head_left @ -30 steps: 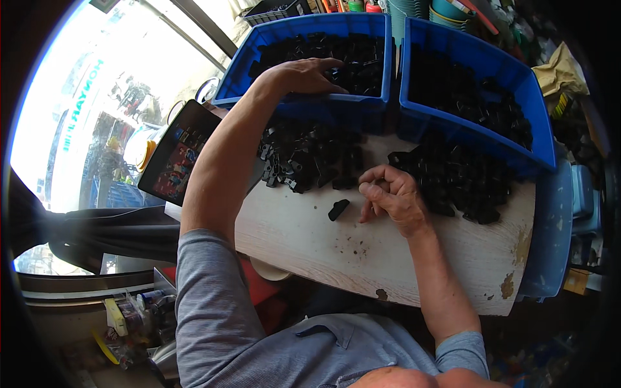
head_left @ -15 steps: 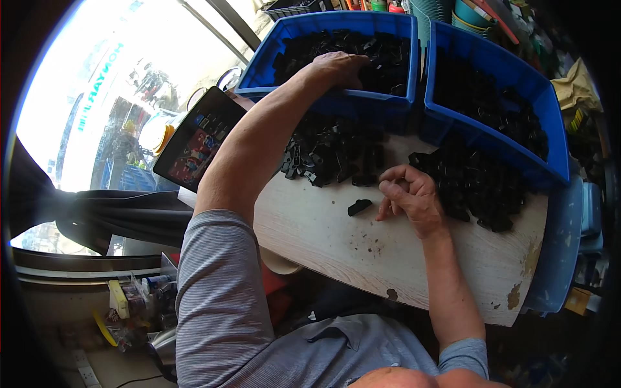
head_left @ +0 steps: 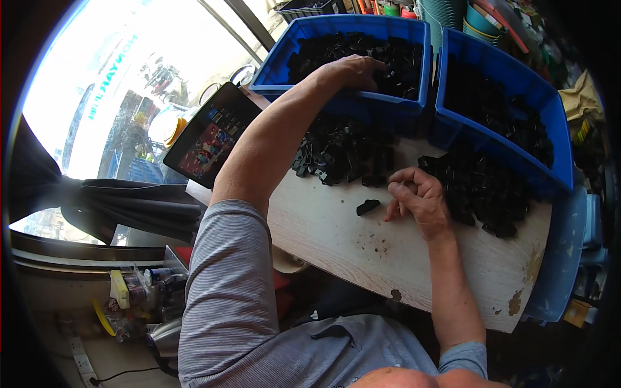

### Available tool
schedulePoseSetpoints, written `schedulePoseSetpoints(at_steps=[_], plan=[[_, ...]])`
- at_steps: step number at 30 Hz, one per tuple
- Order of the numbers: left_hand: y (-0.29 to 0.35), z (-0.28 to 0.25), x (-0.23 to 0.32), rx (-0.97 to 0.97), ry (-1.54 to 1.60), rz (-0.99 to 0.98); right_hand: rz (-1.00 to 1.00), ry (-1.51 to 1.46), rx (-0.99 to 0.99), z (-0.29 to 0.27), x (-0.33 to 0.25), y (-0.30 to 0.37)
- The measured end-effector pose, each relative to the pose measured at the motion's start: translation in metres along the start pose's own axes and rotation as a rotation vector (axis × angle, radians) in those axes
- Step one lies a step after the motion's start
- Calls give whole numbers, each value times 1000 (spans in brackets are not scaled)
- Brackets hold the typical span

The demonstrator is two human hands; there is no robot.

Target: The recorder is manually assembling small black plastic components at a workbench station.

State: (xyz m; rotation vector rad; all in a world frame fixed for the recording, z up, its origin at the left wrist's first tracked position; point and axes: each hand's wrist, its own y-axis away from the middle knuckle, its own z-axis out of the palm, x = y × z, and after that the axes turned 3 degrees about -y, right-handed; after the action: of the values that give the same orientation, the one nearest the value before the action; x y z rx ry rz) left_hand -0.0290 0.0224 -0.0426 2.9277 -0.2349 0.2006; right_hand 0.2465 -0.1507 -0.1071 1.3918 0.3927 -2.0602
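My left hand [head_left: 358, 70] reaches over the front rim of the left blue bin [head_left: 284, 88], down among small black plastic parts [head_left: 323, 50]. Its fingertips are hidden there. My right hand [head_left: 424, 204] hovers over the pale worktable [head_left: 323, 223], thumb and forefinger curled together in a pinch; whatever may be between them does not show. One single black plastic part [head_left: 368, 207] lies on the tabletop just left of that hand. A heap of black parts with metal bits [head_left: 336, 152] sits in front of the left bin, and another black heap [head_left: 488, 187] is right of my right hand.
A second blue bin [head_left: 504, 143] with black parts stands at the right. Beside my left forearm leans a tablet [head_left: 210, 139] with a lit screen. A dark tied curtain [head_left: 139, 204] hangs by the window. Stacked teal bowls [head_left: 443, 16] stand behind the bins.
The whole view has shifted slightly, so the scene sits a little farther right. Both hands keep nearly the same places, the left still in the bin.
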Motion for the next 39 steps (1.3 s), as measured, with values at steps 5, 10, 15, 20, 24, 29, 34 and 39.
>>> schedulePoseSetpoints(at_steps=[5,10,15,20,24,29,34,39], plan=[[-1,-1,2,-67,-42,-2,2,-11,-4,2,1,0],[5,-9,6,-35,20,-10,-11,3,-14,2,0,-1],[12,-17,14,-53,63,17,-8,-6,8,1,1,0],[5,-7,0,-55,-15,15,4,15,9,8,0,0],[3,-5,-4,-85,31,39,-7,8,-8,6,1,0],[12,-12,3,-72,72,0,-5,-2,-7,5,1,1],[26,-24,14,15,230,-82,-6,18,1,6,0,4],[29,-30,20,109,213,-104,-20,36,8,7,-5,7]])
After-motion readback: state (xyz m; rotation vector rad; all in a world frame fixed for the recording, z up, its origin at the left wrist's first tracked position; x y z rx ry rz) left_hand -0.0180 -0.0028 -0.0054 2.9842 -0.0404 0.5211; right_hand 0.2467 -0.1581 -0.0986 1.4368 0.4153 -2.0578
